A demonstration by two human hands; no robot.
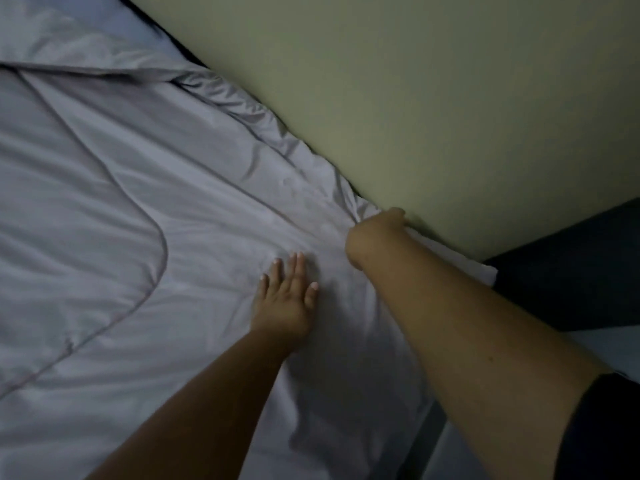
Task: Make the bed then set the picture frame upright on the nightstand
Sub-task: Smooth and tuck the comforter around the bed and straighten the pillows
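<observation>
A grey quilted comforter [145,209] covers the bed and fills the left and middle of the view. Its far edge runs along a pale green wall. My left hand [285,296] lies flat on the comforter with fingers spread, palm down. My right hand [375,233] reaches to the comforter's edge by the wall, and its fingers are curled into bunched fabric there. The fingertips are hidden behind the hand. No picture frame or nightstand is in view.
The green wall [433,98] borders the bed diagonally from upper left to right. A dark panel [581,271] stands at the right by the bed corner. A lighter sheet [138,26] shows at the top left beyond a folded comforter edge.
</observation>
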